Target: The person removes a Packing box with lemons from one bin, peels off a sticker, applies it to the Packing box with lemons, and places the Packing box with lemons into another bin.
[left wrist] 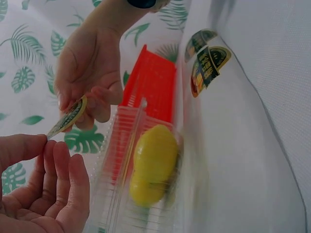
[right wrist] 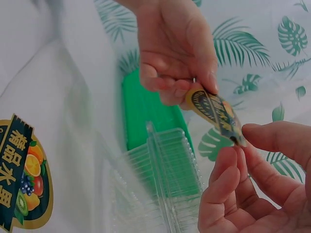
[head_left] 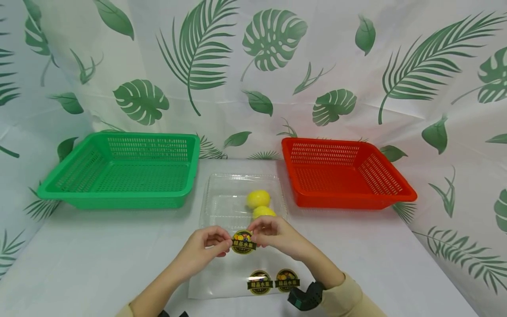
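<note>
Between both hands hangs a round black-and-gold fruit sticker [head_left: 243,242], held by its two side edges above the backing sheet. My left hand [head_left: 207,248] pinches its left edge between thumb and fingertips. The opposite edge is pinched by my right hand [head_left: 279,237]. Just behind the hands lies a clear plastic clamshell box [head_left: 225,198] with two yellow lemon-like fruits [head_left: 258,199] in its right part; the right hand partly hides the front one. In the left wrist view the sticker [left wrist: 70,116] appears nearly edge-on between the fingers.
A glossy backing sheet [head_left: 222,281] lies in front of the box, with two more fruit stickers [head_left: 260,282] at its right. A green basket [head_left: 119,193] stands back left, a red basket [head_left: 340,200] back right. Leaf-patterned cloth [head_left: 222,123] rises behind the white table surface [head_left: 99,264].
</note>
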{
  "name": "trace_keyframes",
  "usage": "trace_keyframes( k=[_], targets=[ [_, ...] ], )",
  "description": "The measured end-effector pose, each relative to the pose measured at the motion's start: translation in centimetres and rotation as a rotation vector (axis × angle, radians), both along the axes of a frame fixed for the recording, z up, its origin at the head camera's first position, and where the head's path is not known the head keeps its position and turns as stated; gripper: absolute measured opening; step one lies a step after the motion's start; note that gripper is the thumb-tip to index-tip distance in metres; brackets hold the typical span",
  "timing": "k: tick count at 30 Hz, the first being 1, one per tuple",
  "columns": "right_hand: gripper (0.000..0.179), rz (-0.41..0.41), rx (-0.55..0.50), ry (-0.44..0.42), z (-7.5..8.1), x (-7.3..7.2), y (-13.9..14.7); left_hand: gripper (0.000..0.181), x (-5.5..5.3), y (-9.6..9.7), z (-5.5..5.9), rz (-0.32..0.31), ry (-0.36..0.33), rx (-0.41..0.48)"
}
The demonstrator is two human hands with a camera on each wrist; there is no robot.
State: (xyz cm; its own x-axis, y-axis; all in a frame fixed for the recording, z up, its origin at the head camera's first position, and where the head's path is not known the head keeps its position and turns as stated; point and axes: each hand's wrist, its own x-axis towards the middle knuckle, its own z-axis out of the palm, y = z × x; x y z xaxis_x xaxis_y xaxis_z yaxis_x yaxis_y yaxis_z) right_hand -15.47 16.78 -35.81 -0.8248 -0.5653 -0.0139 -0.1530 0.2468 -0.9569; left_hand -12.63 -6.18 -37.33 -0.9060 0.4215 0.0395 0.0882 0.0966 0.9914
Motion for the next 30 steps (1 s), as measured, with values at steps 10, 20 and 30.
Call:
trace_keyframes(
  k=[10,20,30],
  targets=[
    [0.021,-0.054,0.002,-0.004,0.5,0.0,0.1,0.015,-0.6,0.4,0.5,0.079,-0.039,0.052],
    [0.022,-0.196,-0.081,-0.012,0.8,-0.8,-0.4,0.016,-1.9,1.2,1.2,0.164,-0.100,0.080],
    [0.014,-0.373,-0.070,0.020,1.1,-2.4,-1.0,0.012,-4.2,2.0,2.1,0.267,-0.131,0.059]
  ],
)
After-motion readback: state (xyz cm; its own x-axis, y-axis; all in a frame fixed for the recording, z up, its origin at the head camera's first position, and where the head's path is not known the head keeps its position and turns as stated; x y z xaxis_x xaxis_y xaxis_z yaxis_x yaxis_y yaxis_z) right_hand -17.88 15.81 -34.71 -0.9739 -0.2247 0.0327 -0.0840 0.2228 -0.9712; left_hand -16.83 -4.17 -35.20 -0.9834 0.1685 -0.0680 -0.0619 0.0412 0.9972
